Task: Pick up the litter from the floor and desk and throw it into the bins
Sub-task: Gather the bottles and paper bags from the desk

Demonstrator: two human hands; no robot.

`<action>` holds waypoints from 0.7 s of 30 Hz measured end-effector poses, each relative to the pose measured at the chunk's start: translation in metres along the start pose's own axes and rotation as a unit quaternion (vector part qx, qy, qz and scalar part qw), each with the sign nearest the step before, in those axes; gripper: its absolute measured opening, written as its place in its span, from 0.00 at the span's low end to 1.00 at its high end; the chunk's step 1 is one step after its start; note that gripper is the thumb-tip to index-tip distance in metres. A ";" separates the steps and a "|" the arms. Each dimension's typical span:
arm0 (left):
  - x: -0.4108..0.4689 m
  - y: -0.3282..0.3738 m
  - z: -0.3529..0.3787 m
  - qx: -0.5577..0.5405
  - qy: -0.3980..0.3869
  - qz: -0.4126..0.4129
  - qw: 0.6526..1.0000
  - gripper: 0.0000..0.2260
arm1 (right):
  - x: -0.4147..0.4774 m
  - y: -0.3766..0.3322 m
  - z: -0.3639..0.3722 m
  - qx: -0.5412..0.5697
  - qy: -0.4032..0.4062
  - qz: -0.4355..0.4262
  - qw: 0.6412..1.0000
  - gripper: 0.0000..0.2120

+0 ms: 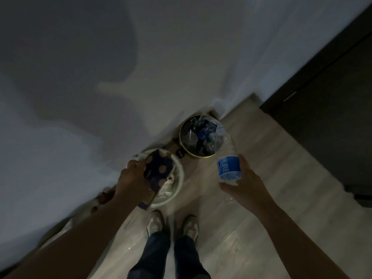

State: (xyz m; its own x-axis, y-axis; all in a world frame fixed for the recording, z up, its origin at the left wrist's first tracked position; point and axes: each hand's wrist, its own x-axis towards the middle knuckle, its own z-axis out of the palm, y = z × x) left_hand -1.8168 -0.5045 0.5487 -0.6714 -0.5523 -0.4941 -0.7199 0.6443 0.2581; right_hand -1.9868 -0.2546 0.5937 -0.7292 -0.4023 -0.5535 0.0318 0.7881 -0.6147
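In the head view, dim and looking straight down, two bins stood on the wooden floor (251,208) along its edge where it met the pale wall (100,97). The white bin (181,174) sat nearer the person's shoes (155,222), with crumpled white litter inside. The dark bin (201,157), gold-rimmed, stood just beyond it toward the floor's corner and was packed with plastic bottles.

The left hand (131,175) grasped a dark blue carton (158,168) with gold dots, fingers curled over its edge. The carton hung above the white bin, covering the side of its opening next to the wall.

The right hand (242,179) clasped the base end of a clear water bottle (228,165) with a blue label, thumb on one side and fingers on the other. The bottle lay tilted, with its neck reaching over the dark bin's rim.

A dark door (332,97) closed off the floor's far right edge.
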 end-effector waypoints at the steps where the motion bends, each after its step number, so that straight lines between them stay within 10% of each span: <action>1: 0.012 -0.004 0.013 0.000 -0.013 -0.006 1.000 0.25 | 0.009 0.007 0.008 -0.003 -0.006 0.007 1.000 0.47; 21: 0.112 -0.043 0.147 0.033 -0.147 0.096 0.984 0.17 | 0.145 0.054 0.081 -0.142 -0.060 0.095 0.983 0.50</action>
State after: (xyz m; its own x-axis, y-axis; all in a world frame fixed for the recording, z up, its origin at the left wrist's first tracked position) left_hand -1.8348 -0.5163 0.3601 -0.7078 -0.2465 -0.6620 -0.5647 0.7604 0.3207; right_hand -2.0355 -0.3078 0.4345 -0.6423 -0.2740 -0.7158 -0.0455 0.9459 -0.3212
